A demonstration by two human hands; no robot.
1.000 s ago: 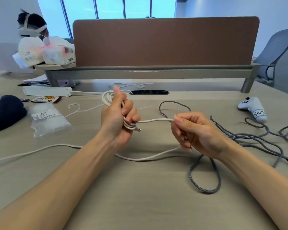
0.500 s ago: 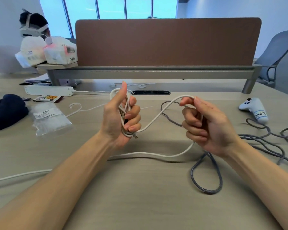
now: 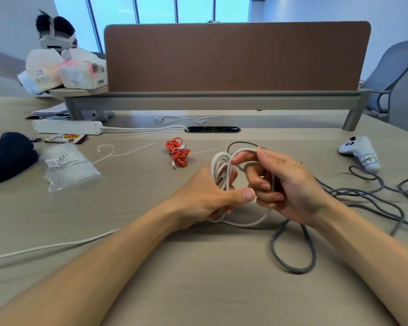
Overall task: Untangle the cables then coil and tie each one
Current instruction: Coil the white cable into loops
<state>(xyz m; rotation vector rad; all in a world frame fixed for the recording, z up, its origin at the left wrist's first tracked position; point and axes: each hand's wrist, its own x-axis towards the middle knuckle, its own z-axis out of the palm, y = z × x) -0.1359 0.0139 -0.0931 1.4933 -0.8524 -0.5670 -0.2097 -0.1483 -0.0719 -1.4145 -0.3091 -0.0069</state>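
Beige table (image 3: 198, 290). Left edge: dark cloth (image 3: 7, 156); just right of it, a clear plastic bag (image 3: 68, 167). Upper left: white power strip (image 3: 66, 127), with a snack packet (image 3: 65, 138) just below it. Centre: coiled orange cable (image 3: 178, 152). Right: loose grey braided cable (image 3: 292, 269); white controller (image 3: 360, 152) above it. Lower left: a run of white cable (image 3: 45, 247).

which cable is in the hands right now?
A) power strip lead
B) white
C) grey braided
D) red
B: the white cable sits in loops gripped by the left hand, and the right hand pinches another loop of it. The red cable lies bundled on the desk and the grey cable lies loose there, neither one held.
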